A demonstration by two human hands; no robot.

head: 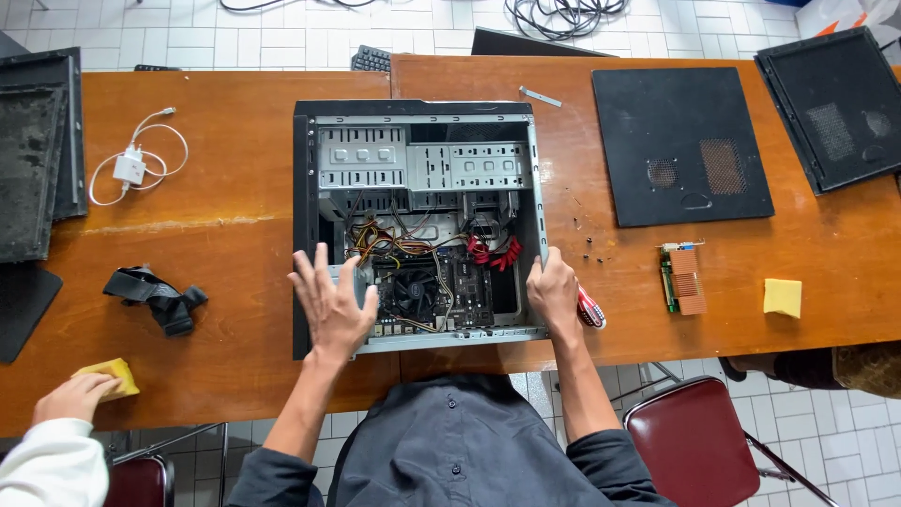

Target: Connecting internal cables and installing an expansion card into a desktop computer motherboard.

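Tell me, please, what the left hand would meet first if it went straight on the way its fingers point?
Probably the tangle of cables inside the case; the left hand points up and slightly inward over them, though its height above them is unclear.

One open computer case (419, 225) was counted on the tabletop (235, 197). Two yellow sponges were seen: one (782, 297) at the right, one (111, 376) under a co-worker's hand (73, 396). Two black side panels were counted at the right, a larger (680, 145) and a smaller (835, 103). One expansion card (683, 279), one white charger with cable (131, 167), one black strap bundle (155, 296) and one small metal bracket (541, 96) were noted. Two red chairs (694, 441) (141, 481) were seen below.
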